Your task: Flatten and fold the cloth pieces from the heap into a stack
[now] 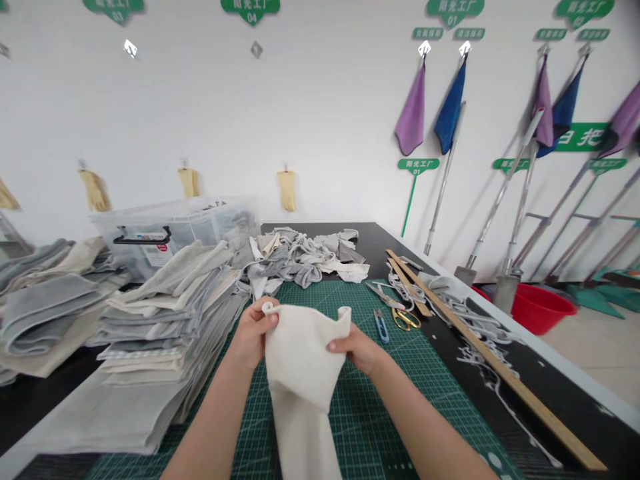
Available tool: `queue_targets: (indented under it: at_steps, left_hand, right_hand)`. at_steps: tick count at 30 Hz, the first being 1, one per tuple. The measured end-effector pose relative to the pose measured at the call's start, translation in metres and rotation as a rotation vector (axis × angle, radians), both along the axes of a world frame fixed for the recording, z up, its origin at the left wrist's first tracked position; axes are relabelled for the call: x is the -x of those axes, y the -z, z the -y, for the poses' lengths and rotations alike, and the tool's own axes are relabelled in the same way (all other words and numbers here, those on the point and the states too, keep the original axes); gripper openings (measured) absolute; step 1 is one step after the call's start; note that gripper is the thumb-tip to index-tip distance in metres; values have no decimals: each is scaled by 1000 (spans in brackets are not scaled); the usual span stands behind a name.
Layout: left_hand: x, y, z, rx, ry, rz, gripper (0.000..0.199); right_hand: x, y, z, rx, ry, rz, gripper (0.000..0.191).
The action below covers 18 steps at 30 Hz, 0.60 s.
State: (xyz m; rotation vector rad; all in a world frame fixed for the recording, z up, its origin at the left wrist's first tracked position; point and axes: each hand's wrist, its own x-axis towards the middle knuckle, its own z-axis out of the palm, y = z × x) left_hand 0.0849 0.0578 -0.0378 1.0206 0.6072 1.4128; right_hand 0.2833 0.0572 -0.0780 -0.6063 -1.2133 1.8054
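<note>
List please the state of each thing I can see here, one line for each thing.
left hand: closed, pinching the cloth's top left corner
right hand: closed, gripping the cloth's right edge
cream cloth: held up, hanging down over the cutting mat
fabric stack: folded, piled
scrap pile: loose, crumpled
scissors: lying flat on the mat
plastic box: lid on
wooden ruler: lying flat
</note>
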Motion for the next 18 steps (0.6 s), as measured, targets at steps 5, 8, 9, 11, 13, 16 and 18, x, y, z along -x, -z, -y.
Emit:
queue_targets:
  at_steps: [5, 8, 9, 11, 13, 16, 18]
  left_hand:
    - [28, 5, -25, -1, -473, -103, 27]
    - [32, 4, -24, -30, -549, -117, 30]
    - [33, 3, -22, -51, -563, -139, 29]
    - [33, 1, -19, -97, -585, -205, 24]
    - [33, -1, -16, -129, -617, -278, 21]
    - [32, -6, -12, -158, -647, -355, 24]
    - [30, -11, -7, -160, -571, -323, 27]
  right_hand:
    - [-22, -18, -6, 49, 335, -94, 32]
    - [-29, -23, -8, 10, 396, -113, 29]
    - [-30, -23, -9, -13, 418, -117, 26]
    - [-30, -23, -10, -67, 484, -132, 20]
    - [-29, -24, -10, -127, 565, -136, 28]
    - [-32, -31, -6, -239, 704, -101, 36]
    - [-36, -41, 1, -312, 783, -81, 36]
